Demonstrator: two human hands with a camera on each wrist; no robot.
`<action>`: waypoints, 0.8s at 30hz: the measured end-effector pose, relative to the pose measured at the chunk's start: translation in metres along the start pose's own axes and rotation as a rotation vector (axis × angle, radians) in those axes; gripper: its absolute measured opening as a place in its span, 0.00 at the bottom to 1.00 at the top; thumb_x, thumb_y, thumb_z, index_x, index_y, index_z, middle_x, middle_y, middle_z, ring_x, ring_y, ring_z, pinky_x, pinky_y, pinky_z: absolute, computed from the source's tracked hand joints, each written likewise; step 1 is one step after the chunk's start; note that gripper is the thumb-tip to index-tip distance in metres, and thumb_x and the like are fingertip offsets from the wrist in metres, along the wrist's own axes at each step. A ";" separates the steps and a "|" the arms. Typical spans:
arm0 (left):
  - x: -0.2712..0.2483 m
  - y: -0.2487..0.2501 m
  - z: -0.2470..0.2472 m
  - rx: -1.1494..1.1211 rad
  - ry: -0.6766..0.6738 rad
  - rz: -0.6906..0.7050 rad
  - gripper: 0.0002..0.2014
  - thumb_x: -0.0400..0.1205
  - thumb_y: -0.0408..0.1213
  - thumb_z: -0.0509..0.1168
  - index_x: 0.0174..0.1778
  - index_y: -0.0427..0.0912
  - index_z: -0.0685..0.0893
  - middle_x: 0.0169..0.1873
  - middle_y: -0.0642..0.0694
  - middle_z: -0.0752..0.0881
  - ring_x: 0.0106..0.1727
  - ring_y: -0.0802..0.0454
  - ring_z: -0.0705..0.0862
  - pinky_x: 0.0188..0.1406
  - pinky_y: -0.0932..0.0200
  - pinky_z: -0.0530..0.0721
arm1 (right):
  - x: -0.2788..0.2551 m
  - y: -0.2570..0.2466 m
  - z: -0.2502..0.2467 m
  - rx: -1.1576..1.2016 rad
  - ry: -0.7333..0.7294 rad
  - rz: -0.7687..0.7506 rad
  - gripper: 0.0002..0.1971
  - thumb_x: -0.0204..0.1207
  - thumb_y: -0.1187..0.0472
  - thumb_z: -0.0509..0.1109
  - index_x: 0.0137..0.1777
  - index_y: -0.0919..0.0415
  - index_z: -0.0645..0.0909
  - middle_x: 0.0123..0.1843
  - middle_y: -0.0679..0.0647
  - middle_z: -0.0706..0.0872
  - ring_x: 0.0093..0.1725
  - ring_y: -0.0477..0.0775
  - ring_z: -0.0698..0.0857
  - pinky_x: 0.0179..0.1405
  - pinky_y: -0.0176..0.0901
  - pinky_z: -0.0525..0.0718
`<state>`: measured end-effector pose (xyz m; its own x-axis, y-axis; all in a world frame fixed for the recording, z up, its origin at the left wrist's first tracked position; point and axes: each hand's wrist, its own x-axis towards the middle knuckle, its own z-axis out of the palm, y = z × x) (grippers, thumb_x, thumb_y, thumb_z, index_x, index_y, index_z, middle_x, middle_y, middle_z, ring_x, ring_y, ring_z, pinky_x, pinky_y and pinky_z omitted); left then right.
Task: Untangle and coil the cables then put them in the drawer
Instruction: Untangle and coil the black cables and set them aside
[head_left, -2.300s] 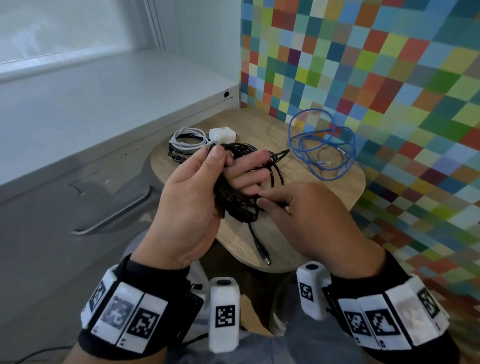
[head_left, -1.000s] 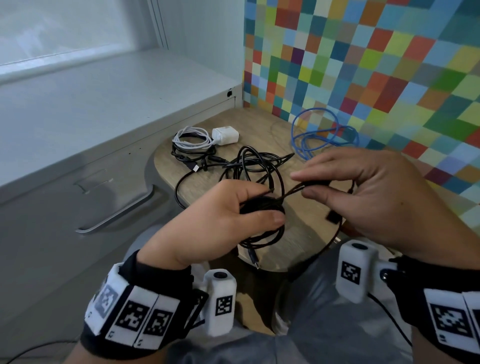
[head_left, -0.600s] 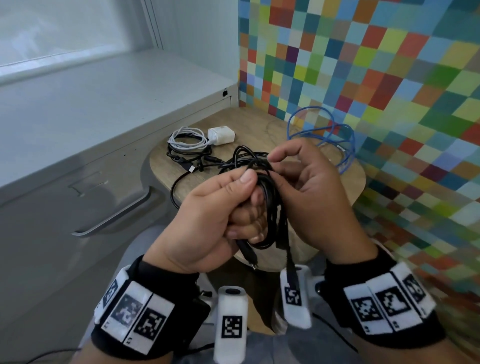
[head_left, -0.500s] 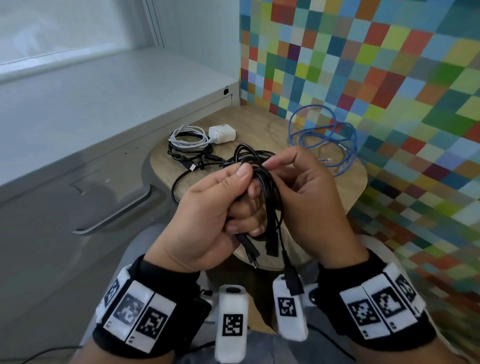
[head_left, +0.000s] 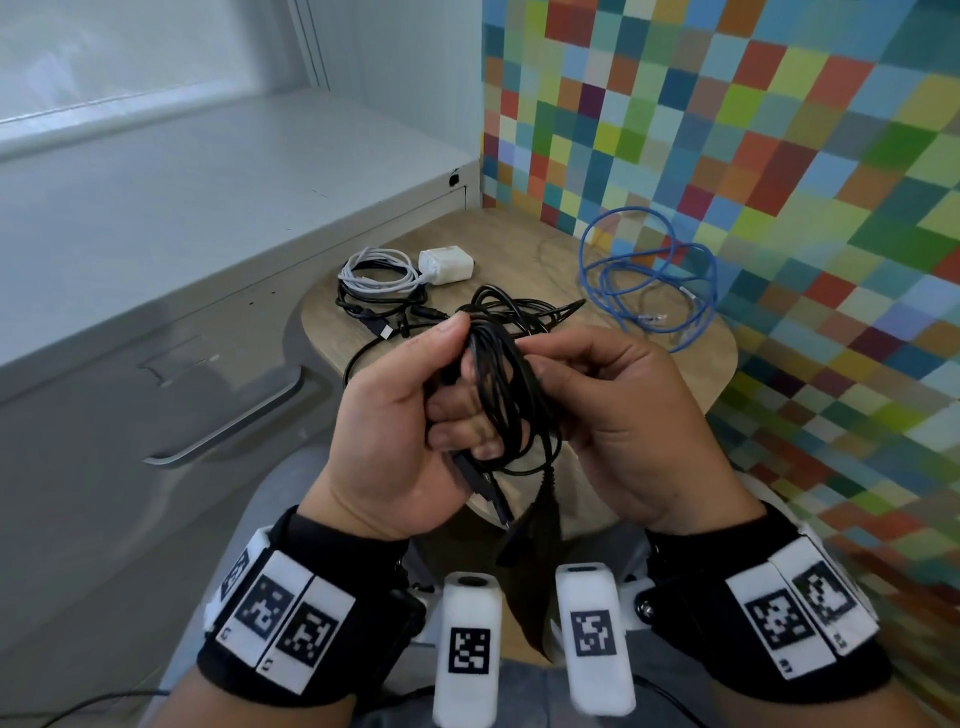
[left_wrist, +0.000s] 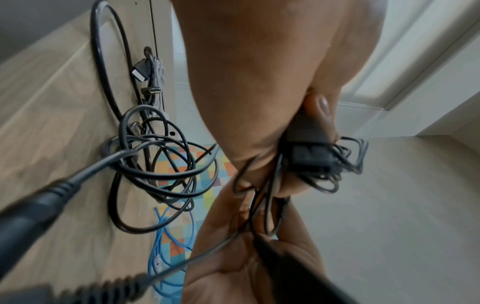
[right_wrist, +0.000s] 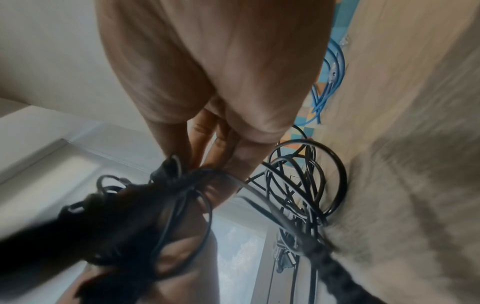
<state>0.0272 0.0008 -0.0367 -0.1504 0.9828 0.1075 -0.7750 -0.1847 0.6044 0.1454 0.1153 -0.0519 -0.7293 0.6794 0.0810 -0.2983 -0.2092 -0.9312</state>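
Note:
My left hand (head_left: 457, 374) grips a coil of thin black cable (head_left: 501, 410) in front of my chest, thumb on top and fingers curled round the loops. Against the coil's right side, my right hand (head_left: 561, 364) pinches a strand of it. Two black plug ends (head_left: 491, 491) hang below the coil. The left wrist view shows my left hand (left_wrist: 298, 123) round the bundle (left_wrist: 345, 160), with the right hand (left_wrist: 259, 257) below it. In the right wrist view my right hand (right_wrist: 228, 144) meets the loops (right_wrist: 187, 205). The drawer (head_left: 156, 415) in the grey cabinet is closed.
On the round wooden table (head_left: 519, 244) lie a tangle of thicker black cables (head_left: 519, 312), a loose blue cable (head_left: 649, 280) at the right, and a coiled white cable (head_left: 379, 270) with its white charger (head_left: 447, 265). A chequered coloured wall (head_left: 727, 130) stands behind.
A second ago my right hand pulled a strand out to the right; it has since brought it back onto the coil. The loose plug ends now hang lower.

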 end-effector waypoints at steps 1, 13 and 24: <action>0.001 0.000 0.002 0.021 0.041 0.017 0.15 0.83 0.46 0.62 0.32 0.44 0.80 0.19 0.57 0.62 0.18 0.59 0.57 0.24 0.63 0.67 | 0.000 -0.001 0.000 0.003 0.005 0.008 0.11 0.68 0.64 0.80 0.50 0.66 0.93 0.52 0.72 0.92 0.54 0.74 0.91 0.58 0.71 0.88; 0.008 -0.002 0.011 0.389 0.336 0.208 0.16 0.86 0.39 0.65 0.32 0.41 0.81 0.23 0.49 0.69 0.22 0.56 0.66 0.32 0.62 0.61 | -0.011 -0.009 0.015 -0.216 -0.157 -0.132 0.14 0.75 0.71 0.79 0.59 0.68 0.87 0.45 0.58 0.94 0.43 0.53 0.94 0.53 0.45 0.89; 0.005 0.005 0.011 1.076 0.319 0.239 0.17 0.93 0.38 0.58 0.40 0.38 0.82 0.26 0.47 0.80 0.40 0.42 0.88 0.49 0.53 0.87 | -0.007 -0.015 0.007 -0.332 0.070 -0.178 0.11 0.83 0.73 0.70 0.52 0.60 0.92 0.38 0.52 0.92 0.38 0.47 0.88 0.44 0.41 0.87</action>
<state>0.0294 0.0049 -0.0248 -0.4906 0.8485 0.1984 0.1979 -0.1133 0.9737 0.1506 0.1088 -0.0355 -0.6366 0.7336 0.2378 -0.1926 0.1474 -0.9702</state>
